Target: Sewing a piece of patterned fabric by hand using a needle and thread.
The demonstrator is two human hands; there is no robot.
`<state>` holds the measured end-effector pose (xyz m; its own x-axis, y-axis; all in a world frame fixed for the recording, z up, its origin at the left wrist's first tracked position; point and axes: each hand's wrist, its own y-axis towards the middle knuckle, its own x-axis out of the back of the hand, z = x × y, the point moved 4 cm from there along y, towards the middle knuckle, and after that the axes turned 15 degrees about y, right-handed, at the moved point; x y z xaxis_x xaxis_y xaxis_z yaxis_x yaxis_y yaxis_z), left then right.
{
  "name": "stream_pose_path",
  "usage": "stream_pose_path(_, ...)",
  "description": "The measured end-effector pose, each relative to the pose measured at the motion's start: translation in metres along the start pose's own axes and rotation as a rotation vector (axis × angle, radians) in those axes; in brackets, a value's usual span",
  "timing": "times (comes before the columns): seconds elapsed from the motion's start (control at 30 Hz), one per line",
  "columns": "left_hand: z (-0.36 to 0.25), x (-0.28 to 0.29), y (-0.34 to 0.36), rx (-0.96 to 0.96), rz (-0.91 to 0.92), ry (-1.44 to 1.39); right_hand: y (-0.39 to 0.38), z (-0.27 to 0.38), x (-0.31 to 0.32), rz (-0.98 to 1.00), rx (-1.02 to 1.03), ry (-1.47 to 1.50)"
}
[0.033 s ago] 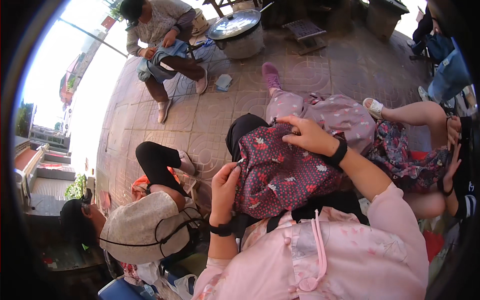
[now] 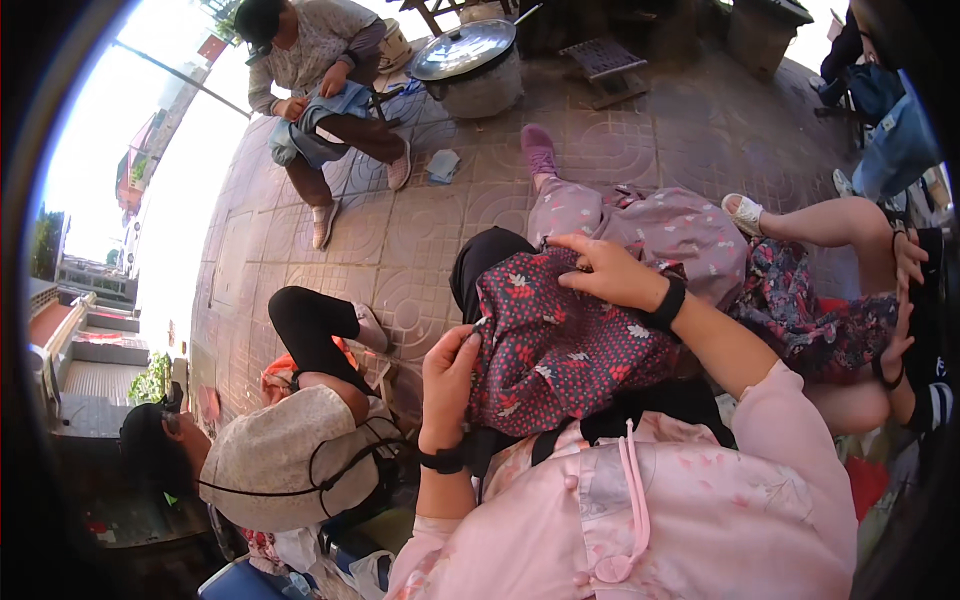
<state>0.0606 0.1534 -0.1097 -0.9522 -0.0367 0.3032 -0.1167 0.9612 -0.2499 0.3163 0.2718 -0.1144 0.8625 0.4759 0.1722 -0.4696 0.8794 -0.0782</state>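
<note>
A dark red cloth with a small floral print (image 2: 560, 350) lies bunched over my lap, with black fabric under it. My left hand (image 2: 450, 375) pinches the cloth's left edge between thumb and fingers. My right hand (image 2: 610, 272) rests on the cloth's upper edge, fingers curled into the fabric. Both wrists carry black bands, and my sleeves are pale pink. My legs in mauve printed trousers (image 2: 650, 225) stretch out beyond the cloth.
A person in a beige top (image 2: 290, 455) crouches at lower left. Another person (image 2: 320, 60) sits at the top with blue cloth. A lidded metal pot (image 2: 470, 60) and a low stool (image 2: 600, 55) stand on the patterned tile floor (image 2: 420, 240). A person's bare legs and hands (image 2: 880, 290) are at right.
</note>
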Motion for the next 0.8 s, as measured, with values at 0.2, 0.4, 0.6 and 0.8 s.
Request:
stream_pose_path(0.2,-0.006,-0.002,-0.006,-0.064,0.064,0.097,0.018,-0.046,-0.009,0.058,0.319,0.028)
stream_pose_path(0.4,-0.007,0.010,-0.015,-0.048,0.072,0.055,-0.001,-0.039,0.006,-0.048,-0.008,0.258)
stream_pose_path(0.6,-0.019,0.037,-0.028,-0.107,0.146,0.433,-0.042,0.026,0.048,-0.355,0.274,-0.017)
stream_pose_path(0.8,-0.068,0.039,-0.011,-0.235,0.046,0.587,-0.072,0.061,0.107,-0.678,0.381,0.775)
